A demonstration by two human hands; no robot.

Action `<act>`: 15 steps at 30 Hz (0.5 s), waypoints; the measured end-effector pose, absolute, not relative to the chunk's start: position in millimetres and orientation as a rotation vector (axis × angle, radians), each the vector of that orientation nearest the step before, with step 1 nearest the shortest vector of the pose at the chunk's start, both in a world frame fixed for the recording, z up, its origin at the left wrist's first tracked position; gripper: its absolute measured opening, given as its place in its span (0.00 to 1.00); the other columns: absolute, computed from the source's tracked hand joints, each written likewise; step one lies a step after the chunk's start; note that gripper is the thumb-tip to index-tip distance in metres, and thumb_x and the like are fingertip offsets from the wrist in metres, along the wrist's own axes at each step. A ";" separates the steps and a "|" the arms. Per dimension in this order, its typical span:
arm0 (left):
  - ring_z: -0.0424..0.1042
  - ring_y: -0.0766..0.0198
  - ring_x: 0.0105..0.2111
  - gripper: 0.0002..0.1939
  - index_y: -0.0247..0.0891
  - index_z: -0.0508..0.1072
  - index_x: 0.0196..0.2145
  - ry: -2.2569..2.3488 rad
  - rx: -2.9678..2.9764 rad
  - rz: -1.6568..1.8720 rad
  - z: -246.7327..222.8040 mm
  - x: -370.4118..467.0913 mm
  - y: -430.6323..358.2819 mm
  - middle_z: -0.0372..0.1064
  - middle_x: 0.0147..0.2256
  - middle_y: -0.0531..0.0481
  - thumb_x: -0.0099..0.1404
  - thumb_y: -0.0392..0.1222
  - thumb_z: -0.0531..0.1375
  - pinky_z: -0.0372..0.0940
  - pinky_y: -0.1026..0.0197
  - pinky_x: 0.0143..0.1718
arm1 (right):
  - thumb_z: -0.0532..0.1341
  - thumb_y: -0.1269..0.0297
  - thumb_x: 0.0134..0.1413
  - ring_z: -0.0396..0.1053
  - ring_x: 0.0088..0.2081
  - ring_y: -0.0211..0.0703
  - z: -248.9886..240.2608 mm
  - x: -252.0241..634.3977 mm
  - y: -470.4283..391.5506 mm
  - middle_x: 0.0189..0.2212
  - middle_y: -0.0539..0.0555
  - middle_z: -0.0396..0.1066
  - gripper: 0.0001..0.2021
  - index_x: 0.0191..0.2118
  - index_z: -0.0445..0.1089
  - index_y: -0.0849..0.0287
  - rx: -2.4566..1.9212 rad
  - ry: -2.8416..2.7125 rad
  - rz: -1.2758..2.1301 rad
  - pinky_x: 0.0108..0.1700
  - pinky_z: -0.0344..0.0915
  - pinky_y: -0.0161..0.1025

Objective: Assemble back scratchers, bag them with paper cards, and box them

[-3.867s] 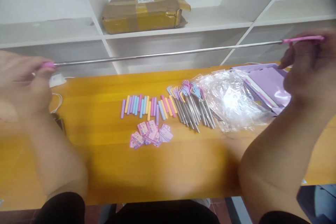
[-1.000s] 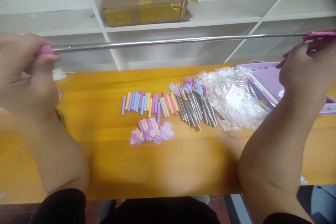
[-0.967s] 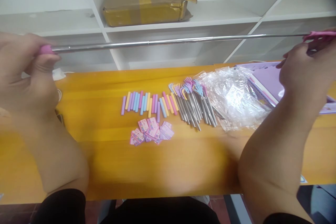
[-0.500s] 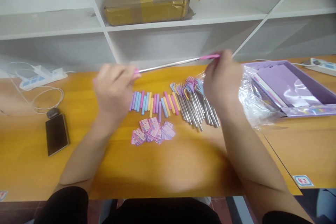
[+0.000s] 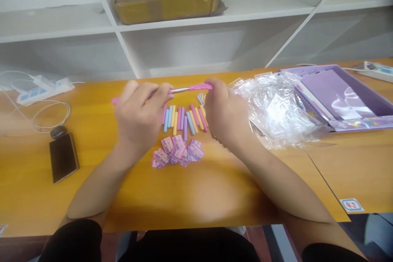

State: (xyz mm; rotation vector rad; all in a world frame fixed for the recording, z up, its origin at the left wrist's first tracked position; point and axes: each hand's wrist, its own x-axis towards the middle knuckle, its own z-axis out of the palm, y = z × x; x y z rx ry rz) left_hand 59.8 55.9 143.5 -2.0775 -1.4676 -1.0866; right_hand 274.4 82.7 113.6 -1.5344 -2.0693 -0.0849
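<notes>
My left hand (image 5: pixel 139 110) is closed round the pink handle of a metal rod (image 5: pixel 180 89), held level above the table. At the rod's other end, my right hand (image 5: pixel 227 110) pinches its pink tip (image 5: pixel 200 86). Only a short length of metal shows between the hands. Below lie several pink, blue, yellow and purple tubes (image 5: pixel 185 128) in an uneven row, partly behind my left hand. Nearer me is a loose pile of small pink and purple cards (image 5: pixel 178 150). The bunch of metal rods is mostly hidden by my right hand; a few looped ends (image 5: pixel 201 98) show.
Crumpled clear plastic bags (image 5: pixel 273 108) lie right of my hands, beside a purple box (image 5: pixel 365 94). On the left are a phone (image 5: pixel 63 157), a cable and a power strip (image 5: pixel 46 90). A taped cardboard box (image 5: pixel 168 2) sits on the white shelf behind.
My hands have come closer together, the right one moving left, and less of the rod's metal shows between them. More of the plastic bags is now visible.
</notes>
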 end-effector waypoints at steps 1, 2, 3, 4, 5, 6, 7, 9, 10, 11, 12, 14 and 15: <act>0.70 0.54 0.35 0.11 0.50 0.81 0.42 -1.464 -2.093 -1.070 144.0 57.4 57.3 0.78 0.36 0.47 0.79 0.46 0.58 0.61 0.51 0.36 | 0.47 0.69 0.71 0.76 0.40 0.53 115.4 275.4 82.6 0.44 0.65 0.80 0.24 0.67 0.65 0.59 -1.536 -2.090 -0.090 0.35 0.64 0.43; 0.71 0.55 0.36 0.11 0.50 0.81 0.42 -1.456 -2.101 -1.050 144.2 55.1 58.8 0.79 0.36 0.48 0.80 0.46 0.58 0.62 0.51 0.36 | 0.47 0.69 0.70 0.76 0.39 0.53 116.8 276.4 82.9 0.44 0.65 0.80 0.24 0.67 0.65 0.60 -1.539 -2.107 -0.095 0.34 0.63 0.43; 0.71 0.55 0.36 0.10 0.51 0.81 0.43 -1.443 -2.104 -1.029 144.0 53.0 60.4 0.79 0.37 0.48 0.79 0.47 0.58 0.62 0.51 0.36 | 0.47 0.70 0.70 0.76 0.39 0.52 117.6 277.3 83.5 0.44 0.65 0.80 0.24 0.67 0.65 0.60 -1.538 -2.121 -0.102 0.34 0.63 0.42; 0.71 0.54 0.36 0.10 0.51 0.80 0.43 -1.432 -2.107 -1.008 143.4 51.4 62.1 0.80 0.37 0.48 0.79 0.47 0.58 0.63 0.51 0.37 | 0.48 0.71 0.69 0.75 0.38 0.52 117.9 278.0 84.2 0.44 0.65 0.80 0.25 0.67 0.66 0.60 -1.534 -2.136 -0.105 0.35 0.63 0.42; 0.71 0.54 0.36 0.10 0.51 0.80 0.44 -1.424 -2.111 -0.991 142.6 50.2 63.7 0.80 0.37 0.48 0.79 0.46 0.58 0.63 0.51 0.37 | 0.48 0.72 0.68 0.75 0.38 0.52 117.9 278.5 85.1 0.44 0.65 0.80 0.25 0.67 0.66 0.61 -1.529 -2.156 -0.103 0.35 0.63 0.42; 0.71 0.54 0.35 0.10 0.51 0.80 0.44 -1.417 -2.117 -0.978 141.6 49.3 65.2 0.80 0.37 0.48 0.79 0.46 0.58 0.63 0.51 0.37 | 0.49 0.74 0.67 0.75 0.38 0.52 117.7 279.0 86.2 0.45 0.65 0.80 0.26 0.67 0.66 0.61 -1.527 -2.179 -0.096 0.35 0.63 0.42; 0.71 0.53 0.35 0.09 0.51 0.80 0.44 -1.410 -2.123 -0.970 140.7 48.8 66.5 0.80 0.37 0.48 0.79 0.46 0.58 0.63 0.50 0.37 | 0.49 0.74 0.66 0.74 0.37 0.51 117.7 279.3 87.2 0.45 0.65 0.80 0.26 0.67 0.66 0.61 -1.533 -2.203 -0.082 0.35 0.63 0.42; 0.71 0.53 0.36 0.09 0.52 0.79 0.44 -1.400 -2.145 -0.956 139.8 48.1 68.3 0.80 0.37 0.48 0.79 0.45 0.58 0.63 0.50 0.37 | 0.50 0.75 0.67 0.74 0.36 0.50 118.4 280.0 89.3 0.44 0.64 0.80 0.25 0.66 0.66 0.61 -1.573 -2.246 -0.048 0.35 0.61 0.41; 0.71 0.53 0.36 0.09 0.52 0.79 0.44 -1.399 -2.160 -0.950 140.0 47.8 68.7 0.80 0.37 0.48 0.79 0.46 0.58 0.63 0.50 0.38 | 0.51 0.75 0.67 0.74 0.35 0.50 119.1 280.1 90.1 0.43 0.64 0.80 0.24 0.66 0.66 0.60 -1.605 -2.259 -0.036 0.35 0.60 0.41; 0.71 0.53 0.36 0.09 0.52 0.79 0.44 -1.402 -2.180 -0.938 140.5 47.3 68.6 0.80 0.37 0.48 0.79 0.46 0.57 0.63 0.51 0.38 | 0.51 0.75 0.68 0.74 0.34 0.49 120.0 280.0 90.8 0.42 0.63 0.80 0.24 0.65 0.67 0.60 -1.633 -2.271 -0.033 0.35 0.59 0.41; 0.72 0.53 0.37 0.10 0.51 0.79 0.45 -1.422 -2.204 -0.913 141.3 46.8 67.9 0.80 0.38 0.47 0.79 0.46 0.57 0.63 0.51 0.38 | 0.51 0.74 0.68 0.73 0.33 0.49 121.0 279.7 91.2 0.41 0.62 0.80 0.23 0.64 0.67 0.59 -1.650 -2.288 -0.041 0.34 0.58 0.41; 0.72 0.53 0.36 0.11 0.48 0.77 0.44 -1.542 -2.269 -0.784 143.1 45.5 65.0 0.79 0.37 0.46 0.80 0.47 0.55 0.62 0.53 0.36 | 0.50 0.73 0.70 0.73 0.32 0.49 123.0 278.2 91.5 0.40 0.61 0.80 0.21 0.62 0.69 0.58 -1.637 -2.328 -0.084 0.33 0.55 0.41; 0.72 0.54 0.34 0.13 0.46 0.76 0.43 -1.636 -2.317 -0.663 143.9 44.8 62.9 0.78 0.36 0.46 0.80 0.47 0.53 0.60 0.53 0.34 | 0.49 0.70 0.72 0.73 0.32 0.49 124.2 277.8 91.7 0.40 0.60 0.81 0.20 0.61 0.71 0.58 -1.618 -2.336 -0.108 0.33 0.54 0.41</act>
